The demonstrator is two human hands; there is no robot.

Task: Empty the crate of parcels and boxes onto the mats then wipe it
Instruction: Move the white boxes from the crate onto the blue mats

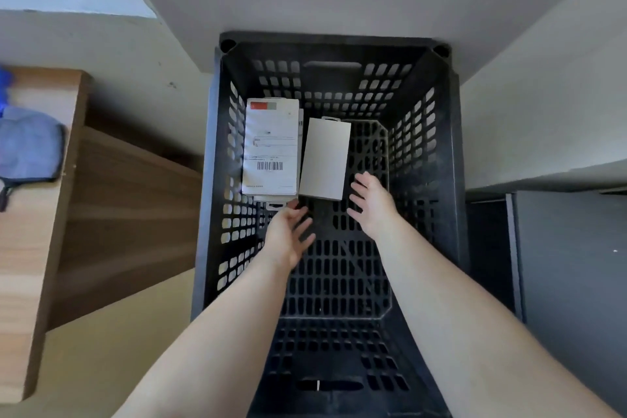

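Black slotted crate contains a labelled white parcel beside a plain grey box. Left hand and right hand hover spread, gripping nothing. Wooden shelving stands left.

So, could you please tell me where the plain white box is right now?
In the head view, the plain white box lies on the black crate floor, right of the labelled parcel, just beyond both hands.

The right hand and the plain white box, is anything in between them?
No. In the head view only bare black crate floor shows between the right hand and the plain white box.
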